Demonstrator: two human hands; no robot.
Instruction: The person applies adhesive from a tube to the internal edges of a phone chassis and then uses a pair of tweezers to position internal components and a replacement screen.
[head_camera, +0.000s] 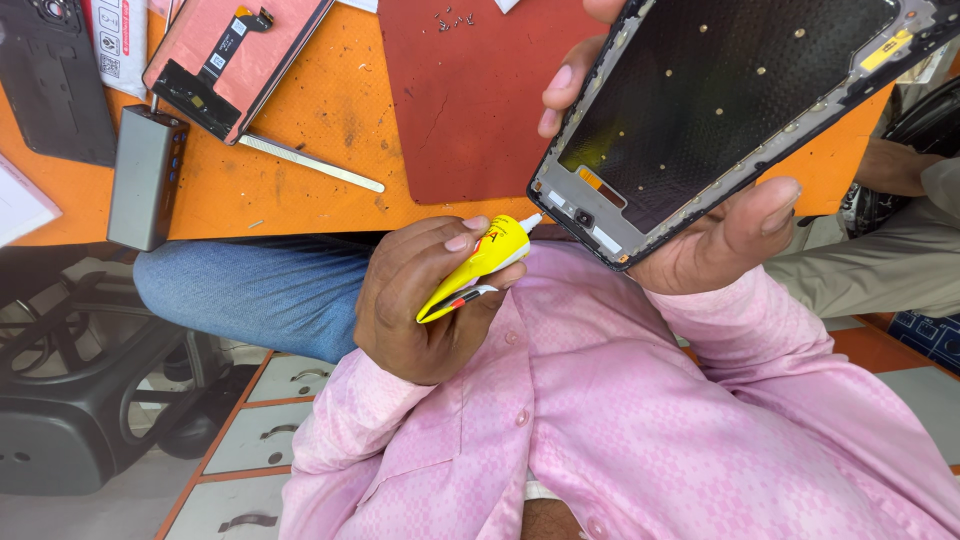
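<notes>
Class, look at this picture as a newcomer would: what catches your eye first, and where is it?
First, the bright yellow glue tube squeezed in the left hand at centre, its white nozzle at the corner of the black phone frame. The right hand holds that frame up at upper right. Behind them lie an orange table and a dark red mat.

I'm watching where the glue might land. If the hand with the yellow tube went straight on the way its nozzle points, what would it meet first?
Probably the phone frame: the yellow tube in the left hand points at its lower corner, apparently almost touching, though depth is unclear.
</notes>
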